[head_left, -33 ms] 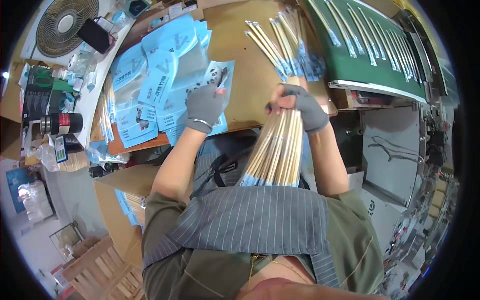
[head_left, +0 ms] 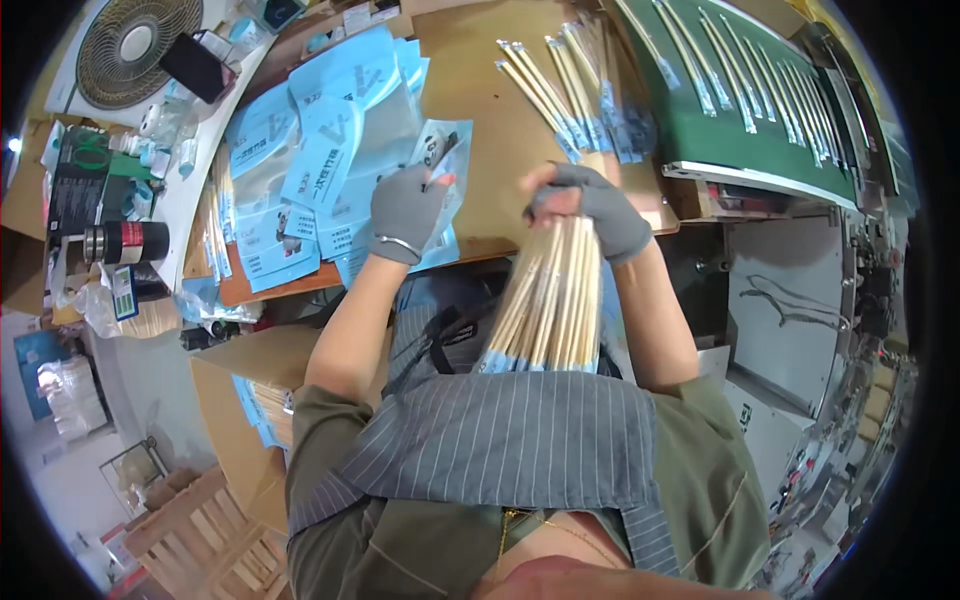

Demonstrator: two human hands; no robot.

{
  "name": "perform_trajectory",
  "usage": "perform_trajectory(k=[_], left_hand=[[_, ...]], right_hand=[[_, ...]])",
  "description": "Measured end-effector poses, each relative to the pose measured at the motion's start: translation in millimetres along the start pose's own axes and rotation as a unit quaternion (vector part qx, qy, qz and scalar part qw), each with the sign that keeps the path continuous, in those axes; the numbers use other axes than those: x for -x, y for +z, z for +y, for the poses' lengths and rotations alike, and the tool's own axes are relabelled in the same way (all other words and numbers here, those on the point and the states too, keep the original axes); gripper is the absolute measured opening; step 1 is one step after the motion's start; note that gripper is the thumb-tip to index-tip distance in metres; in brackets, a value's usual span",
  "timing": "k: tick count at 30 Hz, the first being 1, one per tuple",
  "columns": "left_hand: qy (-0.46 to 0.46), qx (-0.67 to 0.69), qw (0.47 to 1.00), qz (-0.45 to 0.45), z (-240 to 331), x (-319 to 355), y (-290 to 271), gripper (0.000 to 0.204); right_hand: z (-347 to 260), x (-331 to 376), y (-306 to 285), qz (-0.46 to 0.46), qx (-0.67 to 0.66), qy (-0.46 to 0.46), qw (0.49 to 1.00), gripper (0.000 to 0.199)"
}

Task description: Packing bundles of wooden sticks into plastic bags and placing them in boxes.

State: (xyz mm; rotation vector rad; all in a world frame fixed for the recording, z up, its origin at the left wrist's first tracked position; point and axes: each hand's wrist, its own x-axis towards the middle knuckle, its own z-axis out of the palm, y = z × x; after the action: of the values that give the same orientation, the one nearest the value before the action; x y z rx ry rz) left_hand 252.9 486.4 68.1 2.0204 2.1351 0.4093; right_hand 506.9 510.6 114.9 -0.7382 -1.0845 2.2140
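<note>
My right hand (head_left: 600,208), in a grey fingerless glove, is closed round the top of a bundle of wrapped chopsticks (head_left: 548,290). The bundle hangs down toward my apron, and its lower ends carry blue wrapper bands. My left hand (head_left: 408,212), gloved alike, pinches a blue and clear plastic bag (head_left: 455,165) with a panda picture at the table's front edge. Under and beyond that hand lie several more blue bags (head_left: 322,155), overlapping. Past my right hand, loose wrapped chopsticks (head_left: 572,100) lie on the brown tabletop (head_left: 465,75).
A green conveyor belt (head_left: 735,150) with rows of wrapped chopsticks runs at the far right. At left, a white shelf (head_left: 205,160) bears a fan (head_left: 135,45), a phone (head_left: 197,68) and a black flask (head_left: 127,243). An open cardboard box (head_left: 225,400) stands below the table.
The fingers of my right hand have shifted slightly at the bundle's top. The bag in my left hand has tilted a little. Both hands keep their hold.
</note>
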Motion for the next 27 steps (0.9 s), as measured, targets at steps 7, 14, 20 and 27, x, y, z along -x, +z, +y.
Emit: perform_trajectory(k=[7, 14, 20, 27], left_hand=[[-0.088, 0.229, 0.961, 0.124, -22.1, 13.0, 24.7, 0.020], [-0.046, 0.359, 0.928, 0.088, -8.0, 17.8, 41.9, 0.020], [-0.024, 0.334, 0.929, 0.160, 7.7, 21.9, 19.7, 0.020], [0.179, 0.259, 0.921, 0.228, 36.5, 60.6, -11.0, 0.026]], right_hand=[[10.9, -56.2, 45.6, -0.126, 0.004, 0.047, 0.991, 0.056], [24.1, -64.6, 46.1, -0.101, 0.001, 0.046, 0.994, 0.062], [35.0, -68.0, 31.1, -0.040, 0.045, 0.098, 0.993, 0.060], [85.6, -79.5, 20.5, 0.015, -0.067, 0.007, 0.998, 0.030]])
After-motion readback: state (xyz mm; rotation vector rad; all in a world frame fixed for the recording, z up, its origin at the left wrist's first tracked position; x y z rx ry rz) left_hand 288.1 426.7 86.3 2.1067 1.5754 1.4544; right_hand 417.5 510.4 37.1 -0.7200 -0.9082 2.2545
